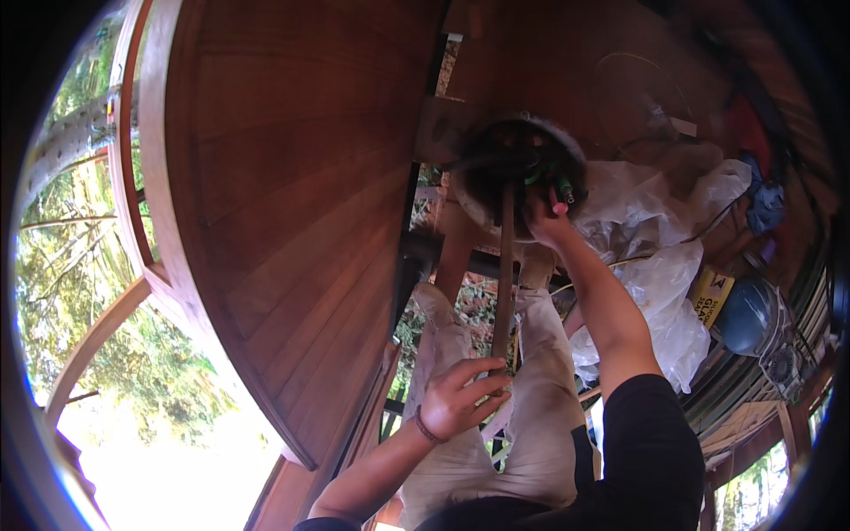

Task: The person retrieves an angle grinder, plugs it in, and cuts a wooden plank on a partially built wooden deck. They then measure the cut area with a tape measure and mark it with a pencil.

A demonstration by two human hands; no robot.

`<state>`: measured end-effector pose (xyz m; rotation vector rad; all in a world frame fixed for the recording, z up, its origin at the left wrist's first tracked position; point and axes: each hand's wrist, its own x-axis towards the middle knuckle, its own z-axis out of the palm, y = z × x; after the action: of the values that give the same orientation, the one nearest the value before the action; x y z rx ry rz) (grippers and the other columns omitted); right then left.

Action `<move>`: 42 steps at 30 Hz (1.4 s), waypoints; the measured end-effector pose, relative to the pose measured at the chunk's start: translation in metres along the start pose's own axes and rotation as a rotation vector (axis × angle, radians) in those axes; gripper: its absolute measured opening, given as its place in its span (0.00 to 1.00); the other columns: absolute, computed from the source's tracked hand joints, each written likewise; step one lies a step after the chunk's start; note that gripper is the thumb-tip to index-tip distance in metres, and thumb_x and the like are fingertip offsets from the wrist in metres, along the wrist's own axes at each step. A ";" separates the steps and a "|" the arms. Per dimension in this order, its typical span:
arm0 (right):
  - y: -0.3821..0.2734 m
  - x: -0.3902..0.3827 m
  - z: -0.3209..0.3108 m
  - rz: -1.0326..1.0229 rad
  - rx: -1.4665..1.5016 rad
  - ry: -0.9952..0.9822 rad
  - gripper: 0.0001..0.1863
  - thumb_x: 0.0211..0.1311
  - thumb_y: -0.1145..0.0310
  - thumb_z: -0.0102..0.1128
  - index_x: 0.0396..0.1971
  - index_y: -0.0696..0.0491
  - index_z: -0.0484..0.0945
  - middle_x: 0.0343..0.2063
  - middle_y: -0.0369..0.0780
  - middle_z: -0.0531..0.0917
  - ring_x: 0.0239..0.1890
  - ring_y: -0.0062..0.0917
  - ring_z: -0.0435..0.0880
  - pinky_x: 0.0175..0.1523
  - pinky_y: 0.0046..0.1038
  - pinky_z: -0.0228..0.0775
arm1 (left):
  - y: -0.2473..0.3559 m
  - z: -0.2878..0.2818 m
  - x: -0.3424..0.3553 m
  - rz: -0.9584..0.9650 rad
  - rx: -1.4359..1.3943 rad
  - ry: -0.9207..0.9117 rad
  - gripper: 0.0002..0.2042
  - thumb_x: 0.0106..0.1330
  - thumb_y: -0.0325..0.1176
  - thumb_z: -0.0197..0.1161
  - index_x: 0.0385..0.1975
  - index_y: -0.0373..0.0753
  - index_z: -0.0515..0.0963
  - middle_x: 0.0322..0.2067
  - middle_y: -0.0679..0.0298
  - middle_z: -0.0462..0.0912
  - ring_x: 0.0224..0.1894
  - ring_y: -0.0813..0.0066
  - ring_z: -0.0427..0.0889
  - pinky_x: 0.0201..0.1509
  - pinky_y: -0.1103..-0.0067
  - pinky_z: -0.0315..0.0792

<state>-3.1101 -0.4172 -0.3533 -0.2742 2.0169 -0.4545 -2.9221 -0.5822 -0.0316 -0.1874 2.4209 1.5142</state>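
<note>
My left hand [460,394] is at the lower end of a long narrow wooden strip [503,292], its fingers curled over it. The strip runs up into a round, dark-mouthed container with a pale rim [469,199] holding several tools. My right hand [544,219] reaches into this container beside a tool with a pink-red handle [559,205] and green-handled tools [563,188]; its fingertips are mostly hidden in shadow, so what it grips is unclear.
A curved wooden panel [274,203] fills the left, with foliage outside beyond. Crumpled clear plastic sheeting [655,301], a yellow box [710,299], a blue-grey rounded object [744,319] and blue cloth [763,199] lie at the right. My legs [544,372] straddle the strip.
</note>
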 end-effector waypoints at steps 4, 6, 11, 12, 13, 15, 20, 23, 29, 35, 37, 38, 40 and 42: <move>0.013 -0.073 0.006 -0.137 0.232 0.149 0.07 0.67 0.68 0.56 0.34 0.57 0.74 0.35 0.53 0.81 0.42 0.48 0.83 0.44 0.46 0.74 | 0.006 0.003 -0.005 -0.075 0.010 -0.093 0.16 0.52 0.25 0.78 0.42 0.41 0.85 0.53 0.59 0.82 0.42 0.65 0.88 0.44 0.72 0.83; 0.024 -0.119 0.009 -0.164 0.396 0.227 0.05 0.66 0.71 0.56 0.35 0.57 0.74 0.34 0.51 0.80 0.40 0.46 0.81 0.45 0.41 0.73 | 0.008 0.011 -0.009 -0.100 0.010 -0.160 0.16 0.54 0.25 0.76 0.43 0.41 0.84 0.55 0.58 0.80 0.43 0.63 0.87 0.46 0.71 0.83; 0.051 -0.228 0.022 -0.251 0.610 0.627 0.05 0.71 0.72 0.52 0.36 0.58 0.71 0.33 0.48 0.80 0.41 0.43 0.81 0.51 0.40 0.72 | 0.009 0.050 -0.015 -0.132 0.143 -0.409 0.15 0.59 0.31 0.73 0.46 0.41 0.81 0.59 0.57 0.75 0.51 0.61 0.84 0.53 0.67 0.80; 0.062 -0.246 0.023 -0.109 0.683 0.546 0.06 0.73 0.71 0.50 0.36 0.57 0.70 0.33 0.45 0.81 0.41 0.38 0.81 0.51 0.37 0.72 | 0.007 0.059 -0.016 -0.107 0.174 -0.443 0.16 0.60 0.32 0.73 0.47 0.41 0.80 0.59 0.57 0.75 0.54 0.60 0.82 0.55 0.66 0.79; 0.074 -0.262 0.025 0.063 0.765 0.445 0.08 0.76 0.70 0.49 0.35 0.57 0.69 0.33 0.42 0.81 0.41 0.32 0.81 0.51 0.34 0.72 | 0.007 0.067 -0.017 -0.108 0.215 -0.491 0.16 0.60 0.34 0.72 0.48 0.41 0.80 0.59 0.58 0.75 0.56 0.59 0.81 0.57 0.65 0.79; 0.097 -0.292 0.032 0.084 1.128 0.507 0.09 0.78 0.68 0.47 0.35 0.55 0.69 0.29 0.41 0.81 0.35 0.27 0.81 0.48 0.31 0.74 | 0.005 0.079 -0.013 -0.072 0.202 -0.578 0.18 0.57 0.33 0.73 0.47 0.42 0.79 0.59 0.58 0.73 0.59 0.54 0.78 0.60 0.64 0.77; 0.119 -0.366 0.043 0.326 1.444 0.163 0.11 0.76 0.63 0.54 0.38 0.56 0.70 0.30 0.44 0.84 0.33 0.25 0.84 0.43 0.32 0.78 | -0.020 0.070 0.084 0.066 0.368 -0.643 0.21 0.52 0.33 0.74 0.47 0.43 0.80 0.54 0.54 0.77 0.58 0.48 0.77 0.61 0.61 0.75; 0.088 -0.383 0.058 0.318 0.932 0.011 0.18 0.71 0.55 0.61 0.38 0.58 0.76 0.32 0.47 0.86 0.34 0.31 0.86 0.44 0.36 0.79 | -0.068 0.037 0.213 0.082 0.715 -0.326 0.24 0.50 0.36 0.70 0.49 0.38 0.80 0.53 0.51 0.80 0.59 0.49 0.76 0.62 0.59 0.72; 0.033 -0.355 0.113 0.151 0.780 -0.066 0.26 0.65 0.49 0.65 0.46 0.59 0.83 0.42 0.53 0.88 0.44 0.46 0.88 0.49 0.42 0.77 | -0.126 -0.002 0.347 -0.096 1.439 -0.664 0.31 0.62 0.49 0.68 0.63 0.39 0.76 0.63 0.52 0.78 0.69 0.52 0.73 0.71 0.63 0.70; -0.002 -0.356 0.131 0.359 1.102 0.096 0.15 0.66 0.61 0.63 0.36 0.60 0.82 0.27 0.47 0.86 0.28 0.36 0.86 0.37 0.36 0.76 | -0.105 0.024 0.317 -0.347 1.401 -0.961 0.27 0.67 0.54 0.62 0.54 0.37 0.84 0.57 0.47 0.83 0.62 0.52 0.82 0.64 0.60 0.77; -0.012 -0.365 0.118 0.437 1.249 0.111 0.09 0.68 0.68 0.62 0.35 0.60 0.81 0.22 0.41 0.83 0.22 0.24 0.83 0.30 0.30 0.74 | -0.083 0.025 0.298 -0.367 1.473 -1.002 0.25 0.67 0.51 0.61 0.54 0.37 0.84 0.57 0.48 0.83 0.61 0.51 0.82 0.63 0.61 0.78; -0.015 -0.369 0.109 0.368 1.360 0.153 0.09 0.68 0.68 0.62 0.35 0.60 0.81 0.22 0.41 0.83 0.22 0.24 0.83 0.30 0.30 0.74 | -0.069 0.021 0.293 -0.402 1.474 -1.021 0.25 0.68 0.51 0.61 0.54 0.37 0.84 0.57 0.48 0.84 0.60 0.51 0.83 0.63 0.61 0.78; -0.017 -0.378 0.094 0.365 1.577 0.131 0.08 0.69 0.69 0.61 0.36 0.60 0.81 0.22 0.40 0.83 0.22 0.24 0.83 0.30 0.29 0.74 | -0.039 0.012 0.284 -0.491 1.475 -1.064 0.24 0.68 0.49 0.60 0.54 0.37 0.85 0.56 0.49 0.84 0.59 0.51 0.84 0.63 0.61 0.78; -0.014 -0.381 0.088 0.344 1.363 0.222 0.13 0.67 0.65 0.63 0.32 0.61 0.81 0.21 0.42 0.84 0.24 0.28 0.85 0.33 0.33 0.76 | -0.013 -0.007 0.272 -0.421 1.460 -1.042 0.24 0.67 0.50 0.60 0.51 0.35 0.85 0.49 0.49 0.88 0.53 0.50 0.87 0.58 0.60 0.80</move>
<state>-2.8543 -0.3031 -0.0797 0.9626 1.4794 -1.5123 -3.1796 -0.5837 -0.1218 0.3069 1.7693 -0.4825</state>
